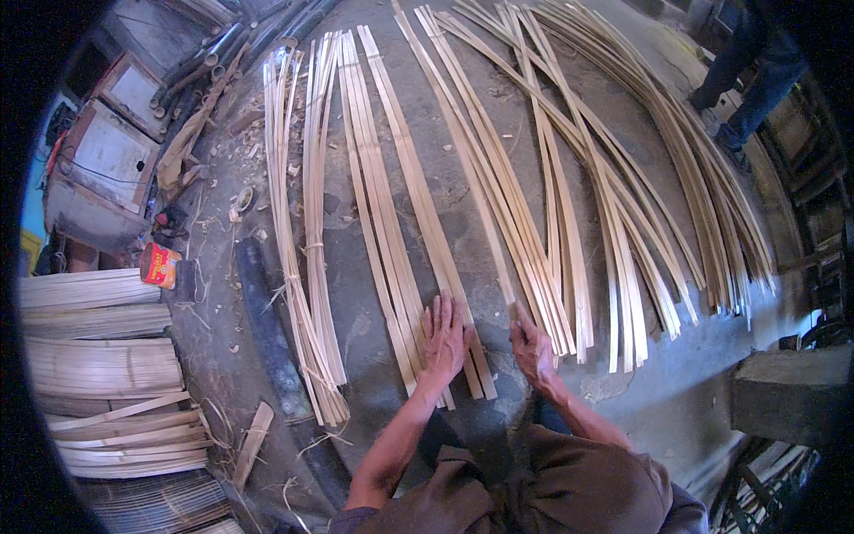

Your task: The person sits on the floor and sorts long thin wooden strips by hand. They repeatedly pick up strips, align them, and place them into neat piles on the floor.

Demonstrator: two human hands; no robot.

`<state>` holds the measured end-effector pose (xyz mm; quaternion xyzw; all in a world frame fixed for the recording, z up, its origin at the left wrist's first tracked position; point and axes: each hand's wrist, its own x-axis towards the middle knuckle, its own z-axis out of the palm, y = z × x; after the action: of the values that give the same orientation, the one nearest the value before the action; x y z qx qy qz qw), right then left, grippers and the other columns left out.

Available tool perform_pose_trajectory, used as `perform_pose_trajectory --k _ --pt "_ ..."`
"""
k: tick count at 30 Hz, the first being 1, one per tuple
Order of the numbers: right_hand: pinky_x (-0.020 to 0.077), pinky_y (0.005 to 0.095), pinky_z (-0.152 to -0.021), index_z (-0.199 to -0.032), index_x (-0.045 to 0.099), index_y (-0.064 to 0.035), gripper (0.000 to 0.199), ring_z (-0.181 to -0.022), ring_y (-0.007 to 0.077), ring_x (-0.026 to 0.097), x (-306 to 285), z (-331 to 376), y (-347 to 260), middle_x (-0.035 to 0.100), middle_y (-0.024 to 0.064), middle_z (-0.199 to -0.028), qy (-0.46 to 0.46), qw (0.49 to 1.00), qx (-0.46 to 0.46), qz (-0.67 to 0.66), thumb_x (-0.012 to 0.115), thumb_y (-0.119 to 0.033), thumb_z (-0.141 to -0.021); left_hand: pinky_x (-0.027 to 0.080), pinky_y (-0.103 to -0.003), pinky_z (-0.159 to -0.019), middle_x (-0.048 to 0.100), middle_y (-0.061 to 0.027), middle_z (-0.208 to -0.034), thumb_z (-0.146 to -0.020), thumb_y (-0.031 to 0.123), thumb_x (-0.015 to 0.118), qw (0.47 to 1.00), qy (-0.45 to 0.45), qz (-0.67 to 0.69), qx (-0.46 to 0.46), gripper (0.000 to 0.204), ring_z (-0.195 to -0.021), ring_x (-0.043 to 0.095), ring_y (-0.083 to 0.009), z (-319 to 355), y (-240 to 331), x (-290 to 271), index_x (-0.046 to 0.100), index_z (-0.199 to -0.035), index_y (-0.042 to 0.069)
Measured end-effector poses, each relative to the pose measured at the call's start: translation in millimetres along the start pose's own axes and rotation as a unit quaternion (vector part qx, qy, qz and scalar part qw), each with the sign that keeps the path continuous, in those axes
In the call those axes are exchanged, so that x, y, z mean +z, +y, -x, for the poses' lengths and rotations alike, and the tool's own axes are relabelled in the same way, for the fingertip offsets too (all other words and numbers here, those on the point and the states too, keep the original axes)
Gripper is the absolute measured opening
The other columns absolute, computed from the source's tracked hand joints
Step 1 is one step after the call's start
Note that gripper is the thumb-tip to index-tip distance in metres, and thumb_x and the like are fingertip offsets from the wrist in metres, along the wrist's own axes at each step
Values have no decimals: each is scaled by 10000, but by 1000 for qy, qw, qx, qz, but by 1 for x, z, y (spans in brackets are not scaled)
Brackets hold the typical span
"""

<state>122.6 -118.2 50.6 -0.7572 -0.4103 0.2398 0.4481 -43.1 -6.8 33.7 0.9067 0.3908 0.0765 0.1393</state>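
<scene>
Two hands on bamboo strips
Left hand (445, 338) lies flat and open on one strip bunch (418, 222); right hand (532, 349) pinches a strip (498, 258) (strips too many to count).

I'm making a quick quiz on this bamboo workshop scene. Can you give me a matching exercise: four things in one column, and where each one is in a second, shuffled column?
Things:
1. left hand
2. right hand
3. red can
4. tied strip bundle

Places:
A. on the floor at the far left, by the stacked slats
B. flat on the near ends of a group of bamboo strips
C. at the near end of the next group of strips to the right
D. left of both hands, bound with ties

Pairs: 1-B, 2-C, 3-A, 4-D
</scene>
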Motion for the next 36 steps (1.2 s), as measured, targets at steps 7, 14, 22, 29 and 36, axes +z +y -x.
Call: perform_pose_trajectory --k 7,14,22,29,36 --pt "483 380 -615 -1415 462 -60 449 -641 226 623 24 11 -23 560 251 -718 -109 991 69 38 505 -205 -992 148 -511 -1191 275 -151 -1566 -962 298 521 1000 7 25 3 613 -1468 212 -312 3 0 12 346 -1473 7" --pt "480 387 -609 -1410 446 -18 446 -645 255 634 25 22 -17 508 316 -748 -100 995 17 14 517 -152 -990 151 -521 -1189 259 -143 -1574 -956 284 533 999 12 41 4 622 -1468 208 -315 3 1 13 336 -1478 10" --pt "498 398 -588 -1405 462 -41 444 -606 299 655 35 36 12 540 284 -690 -101 994 -18 31 536 -151 -982 167 -507 -1188 273 -133 -1568 -951 278 535 999 22 40 -1 632 -1460 228 -299 1 -1 19 322 -1488 22" --pt "517 472 -617 -1425 464 -178 469 -721 436 659 33 32 15 608 285 -755 -151 985 -20 79 546 -235 -967 158 -488 -1193 279 -112 -1573 -963 268 508 998 31 49 -7 605 -1468 219 -274 2 -2 21 326 -1493 41" --pt "509 503 -635 -1405 486 -197 444 -770 461 640 24 25 -6 606 302 -815 -196 974 10 109 530 -258 -967 162 -486 -1192 277 -115 -1572 -966 262 499 999 26 45 -6 581 -1469 218 -274 1 0 15 346 -1478 34"
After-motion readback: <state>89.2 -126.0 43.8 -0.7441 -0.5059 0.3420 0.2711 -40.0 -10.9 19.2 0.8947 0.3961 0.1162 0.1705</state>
